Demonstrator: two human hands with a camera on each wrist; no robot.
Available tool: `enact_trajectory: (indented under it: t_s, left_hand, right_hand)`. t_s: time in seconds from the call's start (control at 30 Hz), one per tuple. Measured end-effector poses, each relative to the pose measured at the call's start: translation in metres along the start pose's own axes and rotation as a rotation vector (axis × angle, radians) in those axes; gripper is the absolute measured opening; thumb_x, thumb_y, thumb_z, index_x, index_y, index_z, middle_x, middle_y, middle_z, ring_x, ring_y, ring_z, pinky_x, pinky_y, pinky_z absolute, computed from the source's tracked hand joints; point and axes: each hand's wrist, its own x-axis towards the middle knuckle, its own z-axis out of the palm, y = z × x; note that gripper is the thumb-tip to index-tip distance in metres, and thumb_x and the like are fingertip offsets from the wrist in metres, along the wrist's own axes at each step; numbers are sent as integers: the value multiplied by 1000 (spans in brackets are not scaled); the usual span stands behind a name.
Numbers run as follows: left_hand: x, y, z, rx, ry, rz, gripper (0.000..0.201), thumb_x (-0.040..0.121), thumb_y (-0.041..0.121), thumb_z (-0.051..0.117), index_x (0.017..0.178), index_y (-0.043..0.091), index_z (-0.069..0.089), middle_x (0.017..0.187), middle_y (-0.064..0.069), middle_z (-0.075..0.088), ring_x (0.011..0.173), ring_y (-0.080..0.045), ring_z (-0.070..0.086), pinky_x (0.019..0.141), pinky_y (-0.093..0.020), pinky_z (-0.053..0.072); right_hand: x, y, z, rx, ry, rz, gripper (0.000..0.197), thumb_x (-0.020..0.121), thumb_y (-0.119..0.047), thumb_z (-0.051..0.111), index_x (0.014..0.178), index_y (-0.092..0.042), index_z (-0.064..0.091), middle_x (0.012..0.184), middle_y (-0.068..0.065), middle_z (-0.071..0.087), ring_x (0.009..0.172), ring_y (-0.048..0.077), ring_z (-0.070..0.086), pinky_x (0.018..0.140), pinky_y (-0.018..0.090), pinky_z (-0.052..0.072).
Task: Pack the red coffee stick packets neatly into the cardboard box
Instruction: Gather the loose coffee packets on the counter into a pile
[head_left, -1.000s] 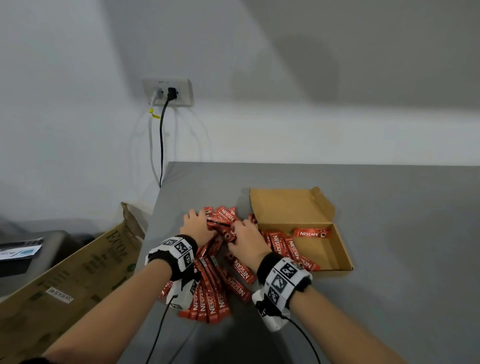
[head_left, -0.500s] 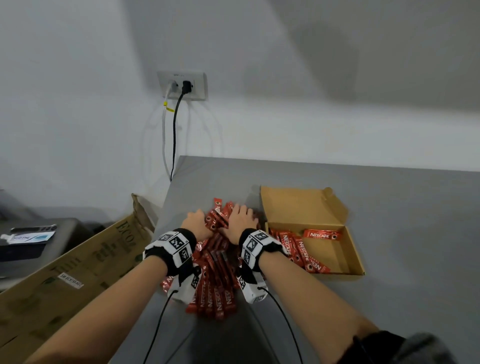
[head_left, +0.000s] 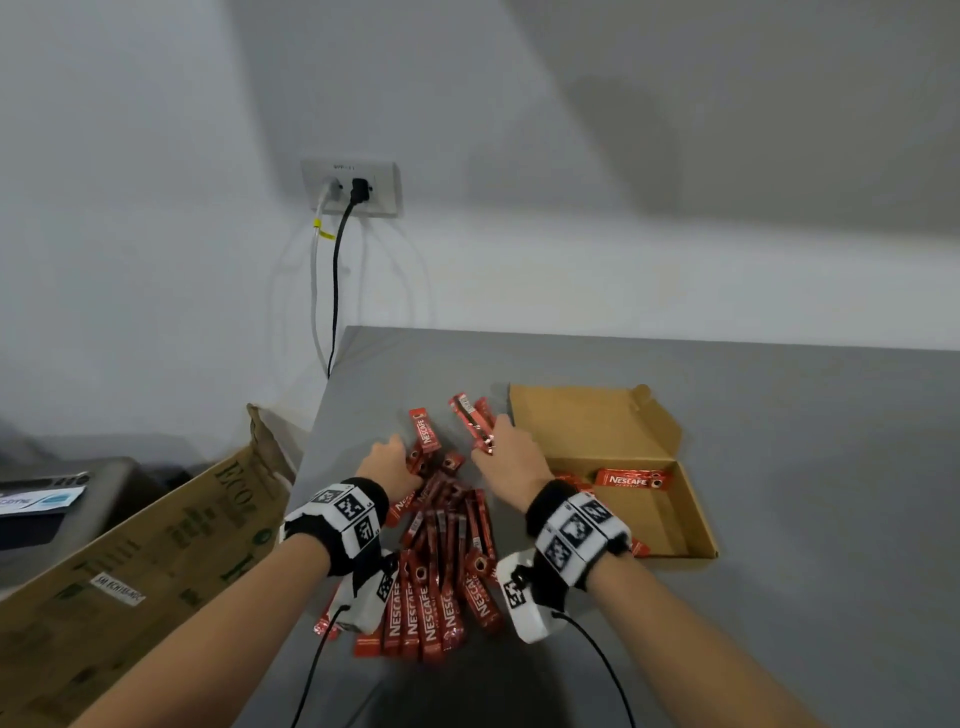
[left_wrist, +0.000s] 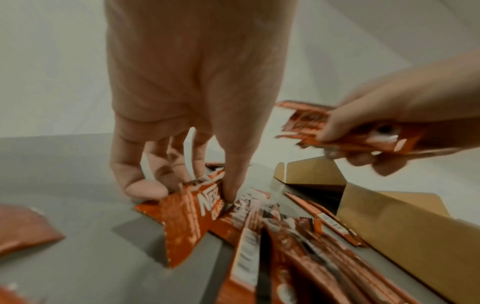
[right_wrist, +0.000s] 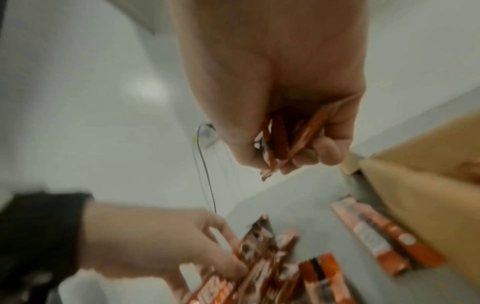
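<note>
A heap of red coffee stick packets (head_left: 441, 561) lies on the grey table (head_left: 805, 441), left of the open cardboard box (head_left: 698, 514). Several packets (head_left: 631, 479) lie inside the box. My left hand (head_left: 402, 457) is at the heap's far end, and its thumb and fingertips (left_wrist: 228, 191) pinch one packet (left_wrist: 187, 218) against the table. My right hand (head_left: 493, 441) hovers between heap and box, gripping a small bunch of packets (right_wrist: 280, 144) that stick out past its fingers (left_wrist: 335, 127). How many it holds is hidden.
The box lid (head_left: 582, 421) lies flat open toward the wall. A large brown carton (head_left: 145, 566) stands off the table's left edge. A wall socket (head_left: 353, 187) has two cables hanging behind the table corner. Bare table stretches right of the box.
Both hands were close together on the heap. The right hand has since lifted a bunch of packets and shifted right toward the box; the left hand stays at the heap.
</note>
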Motion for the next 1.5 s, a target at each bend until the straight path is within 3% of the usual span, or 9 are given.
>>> enact_trajectory:
  t_s: [0.1,0.2,0.33,0.73,0.97,1.07,1.2,1.33,1.5]
  left_hand:
    - [0,0,2,-15,-1,14,38,87,23,62,115,2,46,119,-19,51,105,-33,56,88,-36,49]
    - [0,3,1,-10,-11,12,39,86,24,63,115,5,46,120,-18,51,104,-32,57,87,-36,50]
    - [0,5,0,13,-20,11,40,86,22,63,117,5,46,122,-17,51,107,-30,56,89,-34,48]
    - [-1,9,0,42,-29,5,42,87,22,62,121,6,44,123,-15,50,107,-27,56,92,-33,49]
    - [-2,9,1,51,-15,3,43,85,24,65,119,6,47,119,-14,54,106,-27,57,93,-36,50]
    - [-2,11,1,80,-34,15,32,87,25,62,112,6,53,113,-13,60,99,-25,60,88,-34,52]
    - [-2,15,1,99,-80,47,23,92,24,55,103,4,58,104,-13,65,91,-25,64,80,-30,52]
    - [-4,21,-3,124,-114,71,22,96,17,50,106,0,58,108,-15,65,92,-24,63,77,-25,48]
    - [-3,28,-22,146,-56,58,26,97,11,43,116,-5,51,120,-22,58,109,-34,58,86,-31,46]
  right_hand:
    - [-18,31,-23,141,192,70,17,92,-18,54,102,-7,44,96,12,60,80,26,63,71,41,56]
    - [-39,57,-34,180,225,156,10,93,-13,51,96,-9,42,88,7,59,66,14,57,60,28,55]
    - [-48,72,-23,159,206,199,16,91,-11,55,94,-10,39,94,11,60,76,20,61,58,24,51]
    - [-61,69,-18,-111,149,231,50,84,-40,64,119,-11,41,114,5,50,104,19,56,86,26,48]
    - [-68,68,-25,-109,184,191,55,87,-48,56,126,-12,44,106,2,63,96,15,63,82,24,53]
    - [-71,68,-29,-124,183,174,49,90,-44,53,125,-10,47,108,2,64,97,13,63,80,21,51]
    - [-68,69,-29,-181,207,187,46,89,-47,51,121,-14,47,101,-1,63,94,15,61,84,34,53]
    - [-64,47,-32,-265,283,60,33,93,-37,47,119,-16,50,114,-3,56,110,13,49,96,30,44]
    - [-40,-2,-8,-181,56,-86,21,95,-11,46,113,-5,55,116,8,58,103,20,58,91,29,50]
